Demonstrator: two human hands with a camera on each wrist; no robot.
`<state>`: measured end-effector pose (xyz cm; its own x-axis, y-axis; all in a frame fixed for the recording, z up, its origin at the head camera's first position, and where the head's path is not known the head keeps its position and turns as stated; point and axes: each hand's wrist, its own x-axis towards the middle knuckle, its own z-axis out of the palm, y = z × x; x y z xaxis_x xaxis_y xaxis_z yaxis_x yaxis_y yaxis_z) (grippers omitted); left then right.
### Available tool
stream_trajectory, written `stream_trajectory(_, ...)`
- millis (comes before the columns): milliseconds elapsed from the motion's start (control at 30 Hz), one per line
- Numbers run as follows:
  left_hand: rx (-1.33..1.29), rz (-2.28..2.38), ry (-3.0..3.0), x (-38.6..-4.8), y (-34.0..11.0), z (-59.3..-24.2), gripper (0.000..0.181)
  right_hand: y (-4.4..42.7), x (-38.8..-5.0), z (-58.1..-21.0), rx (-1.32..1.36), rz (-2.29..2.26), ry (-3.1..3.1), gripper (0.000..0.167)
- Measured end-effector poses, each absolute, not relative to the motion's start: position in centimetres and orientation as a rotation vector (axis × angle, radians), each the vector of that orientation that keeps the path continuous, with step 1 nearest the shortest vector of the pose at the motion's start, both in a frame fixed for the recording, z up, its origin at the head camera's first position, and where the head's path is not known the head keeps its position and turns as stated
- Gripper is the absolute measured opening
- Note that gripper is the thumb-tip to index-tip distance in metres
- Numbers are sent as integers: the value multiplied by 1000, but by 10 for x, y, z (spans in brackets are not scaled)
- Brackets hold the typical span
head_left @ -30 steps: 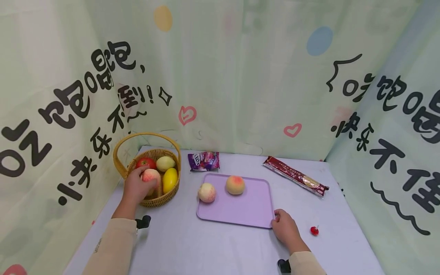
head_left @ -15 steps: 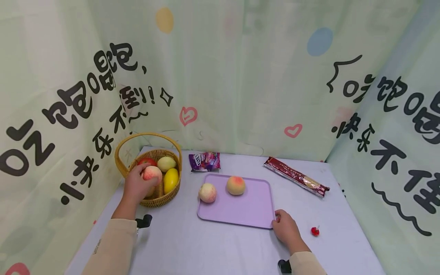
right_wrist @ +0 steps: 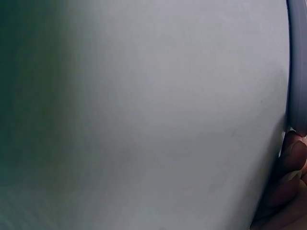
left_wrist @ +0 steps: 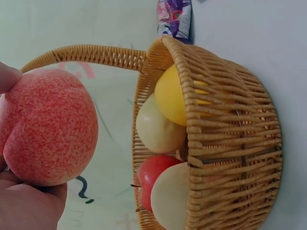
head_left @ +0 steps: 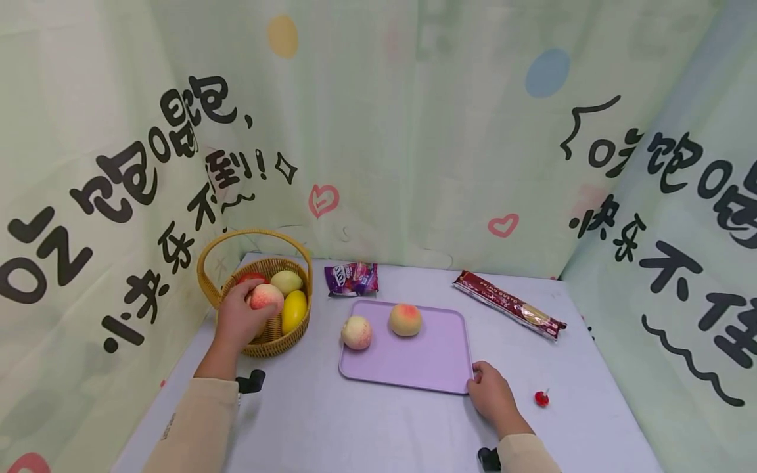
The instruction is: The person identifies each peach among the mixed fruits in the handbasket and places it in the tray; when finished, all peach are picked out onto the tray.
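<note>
My left hand (head_left: pixel 235 323) grips a pink peach (head_left: pixel 267 299) between thumb and fingers, held over the wicker basket (head_left: pixel 284 343). In the left wrist view this peach (left_wrist: pixel 53 127) is up close, apart from the basket wall (left_wrist: pixel 235 129). The basket contains a red apple (left_wrist: pixel 154 176), a pale green fruit (left_wrist: pixel 157 125), a yellow fruit (head_left: pixel 294 313) and a pale round fruit (left_wrist: pixel 171 196). My right hand (head_left: pixel 492 397) pinches the near right corner of a purple tray (head_left: pixel 414 361). Two peaches sit on that tray, a whitish one (head_left: pixel 357 332) and an orange one (head_left: pixel 405 319).
Behind the tray lies a purple snack bag (head_left: pixel 351 279). A long maroon packet (head_left: pixel 510 304) lies slanted at the back right. Right of my right hand is a small red cherry-like piece (head_left: pixel 541 398). The tall basket handle (head_left: pixel 254 231) arches above the fruit.
The peach in my left hand has shifted slightly to the right over the basket. My right hand and the tray have stayed in place.
</note>
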<state>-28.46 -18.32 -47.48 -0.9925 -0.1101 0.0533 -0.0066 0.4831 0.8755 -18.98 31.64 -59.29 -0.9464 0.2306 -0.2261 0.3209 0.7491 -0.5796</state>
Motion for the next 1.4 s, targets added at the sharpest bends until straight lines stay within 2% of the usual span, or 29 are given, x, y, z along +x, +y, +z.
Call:
stream_trajectory(533, 74, -1610, -2625, -280, -168, -474, 75, 316, -189, -594, 446, -959, 2815, 41)
stream_trajectory(1400, -138, -1627, -2586, -273, -127, -482, 61, 315, -190, -595, 459, -953, 2811, 41)
